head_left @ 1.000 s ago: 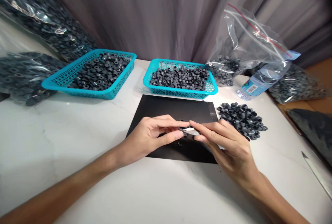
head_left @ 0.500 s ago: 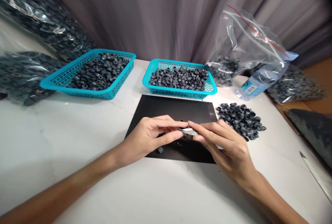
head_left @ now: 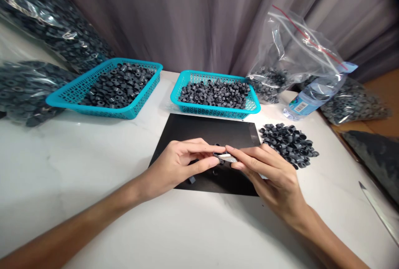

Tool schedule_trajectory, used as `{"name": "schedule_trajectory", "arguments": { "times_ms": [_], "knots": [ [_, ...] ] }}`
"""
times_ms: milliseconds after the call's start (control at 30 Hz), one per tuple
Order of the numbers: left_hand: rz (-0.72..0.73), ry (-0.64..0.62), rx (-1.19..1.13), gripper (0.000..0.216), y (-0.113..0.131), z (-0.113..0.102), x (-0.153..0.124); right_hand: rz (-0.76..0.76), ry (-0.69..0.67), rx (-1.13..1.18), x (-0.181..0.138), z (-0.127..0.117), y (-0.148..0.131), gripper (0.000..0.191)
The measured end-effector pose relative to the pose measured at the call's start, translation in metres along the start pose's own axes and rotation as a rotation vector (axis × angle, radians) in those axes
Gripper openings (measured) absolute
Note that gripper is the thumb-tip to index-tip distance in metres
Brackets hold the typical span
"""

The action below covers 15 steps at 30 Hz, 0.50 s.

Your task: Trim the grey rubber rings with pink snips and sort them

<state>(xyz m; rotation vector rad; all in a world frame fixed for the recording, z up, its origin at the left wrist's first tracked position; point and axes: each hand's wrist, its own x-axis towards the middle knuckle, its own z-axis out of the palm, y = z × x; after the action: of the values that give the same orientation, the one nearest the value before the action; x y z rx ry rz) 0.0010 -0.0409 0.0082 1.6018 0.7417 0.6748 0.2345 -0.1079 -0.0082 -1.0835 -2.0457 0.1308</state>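
My left hand (head_left: 182, 164) pinches a small dark grey ring (head_left: 218, 154) between thumb and fingertips over a black mat (head_left: 205, 132). Facing it, my right hand (head_left: 268, 173) grips a small blade (head_left: 227, 156) whose pale tip touches the ring. A small dark piece (head_left: 191, 180) lies on the mat below my left hand, and another (head_left: 215, 172) lies between the hands. A loose pile of grey rings (head_left: 288, 142) sits just right of the mat.
Two turquoise baskets (head_left: 77, 94) (head_left: 254, 105) of grey rings stand behind the mat. Plastic bags of rings lie at the far left (head_left: 28, 90) and back right (head_left: 293, 57). A water bottle (head_left: 307, 96) lies at the right. A knife blade (head_left: 377, 211) rests near the right edge.
A small dark piece has dropped onto the mat below my left hand. Both hands have stayed almost still over the mat.
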Motion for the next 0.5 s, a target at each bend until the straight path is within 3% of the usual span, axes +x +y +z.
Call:
{"name": "schedule_trajectory", "arguments": {
  "times_ms": [500],
  "knots": [
    [0.005, -0.013, -0.035, 0.028, 0.0006, -0.0002, 0.0001, 0.089, 0.05, 0.121, 0.001, 0.0017, -0.0015, 0.041]
  ]
}}
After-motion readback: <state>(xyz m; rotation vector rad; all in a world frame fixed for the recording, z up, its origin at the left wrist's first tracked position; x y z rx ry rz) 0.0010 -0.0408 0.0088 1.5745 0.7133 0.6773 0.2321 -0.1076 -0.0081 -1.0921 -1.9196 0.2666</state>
